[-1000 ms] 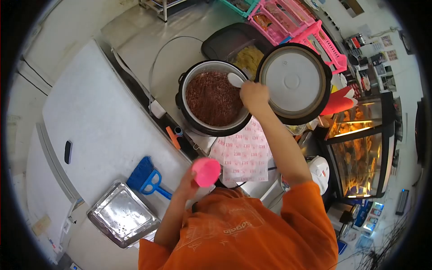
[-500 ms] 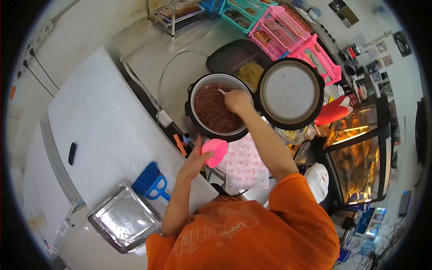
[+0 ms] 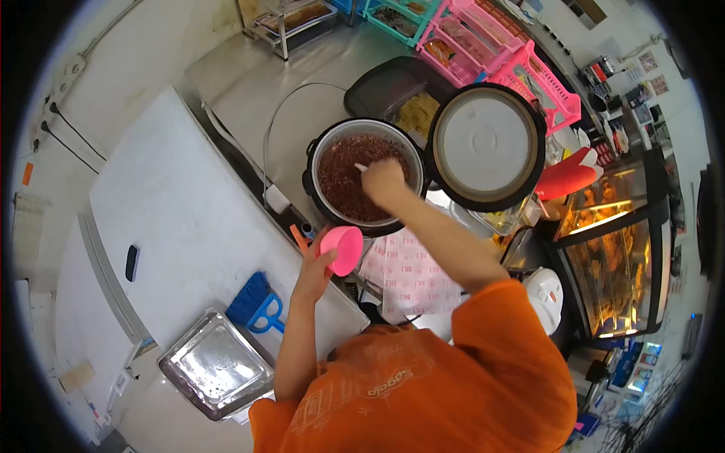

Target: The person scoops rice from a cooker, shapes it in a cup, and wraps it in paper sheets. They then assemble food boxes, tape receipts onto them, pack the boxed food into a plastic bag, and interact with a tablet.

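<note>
A round cooker pot point(image 3: 312, 171) with a dark rim stands in front of me, filled with reddish-brown rice point(image 3: 349, 189). My right hand point(image 3: 384, 181) is over the rice, closed around the handle of a light-coloured utensil point(image 3: 360, 167); its far end is hidden in the rice, so its exact kind does not show. My left hand point(image 3: 311, 273) grips a pink plastic bowl point(image 3: 347, 251) beside the pot's near side. The cooker's lid point(image 3: 485, 147) stands raised to the right of the pot.
Printed wrapping paper sheets point(image 3: 415, 275) lie just nearer than the pot. A blue brush point(image 3: 257, 304) and a metal tray point(image 3: 215, 366) are at the left. Behind stand a dark tub point(image 3: 377, 87) and pink baskets point(image 3: 468, 45). A lit glass food display point(image 3: 615, 264) is on the right.
My right hand has shifted slightly left and nearer within the pot, with the utensil lower in the rice. My left hand and the pink bowl have moved a little left.
</note>
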Available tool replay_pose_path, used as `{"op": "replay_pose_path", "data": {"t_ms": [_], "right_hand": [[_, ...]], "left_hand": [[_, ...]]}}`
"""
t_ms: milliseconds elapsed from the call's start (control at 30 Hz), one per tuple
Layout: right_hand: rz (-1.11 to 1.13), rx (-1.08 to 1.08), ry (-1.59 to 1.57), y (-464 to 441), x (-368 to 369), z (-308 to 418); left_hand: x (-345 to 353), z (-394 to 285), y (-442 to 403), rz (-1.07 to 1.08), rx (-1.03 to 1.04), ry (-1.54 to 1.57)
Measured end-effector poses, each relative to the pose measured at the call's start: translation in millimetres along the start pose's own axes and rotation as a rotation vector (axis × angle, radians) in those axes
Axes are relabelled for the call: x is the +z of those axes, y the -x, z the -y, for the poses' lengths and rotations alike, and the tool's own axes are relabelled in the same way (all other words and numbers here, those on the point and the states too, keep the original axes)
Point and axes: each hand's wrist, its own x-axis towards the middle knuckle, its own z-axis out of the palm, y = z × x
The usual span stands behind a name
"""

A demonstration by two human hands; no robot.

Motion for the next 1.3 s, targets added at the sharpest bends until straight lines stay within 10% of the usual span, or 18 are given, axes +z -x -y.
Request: {"op": "replay_pose_path", "data": {"t_ms": [100,267,400,600,967,1100,1300], "right_hand": [[0.091,-0.044,-0.021,24,-1,-18],[0.029,0.132,-0.103,42,-70,-84],[0.089,0.088,-0.059,35,-62,-77],[0.256,-0.011,-0.321,49,-30,-69],[-0.094,0.094,-0.675,53,-18,-17],[-0.319,0.269,-0.49,88,-39,-1],[-0.436,0.297,-0.649,135,-73,-70]], "left_hand": [[1,0,11,-0.089,-0.011,-0.106],[105,-85,-11,-0.249,0.614,-1.264],[134,-83,-124,-0.351,0.405,-1.976],[99,-16,-175,-0.289,0.079,-2.251],[61,-25,-188,-0.023,-0.062,-1.931],[113,-62,-153,-0.266,-0.19,-0.765],[95,-69,-127,-0.127,-0.185,-0.294]]}}
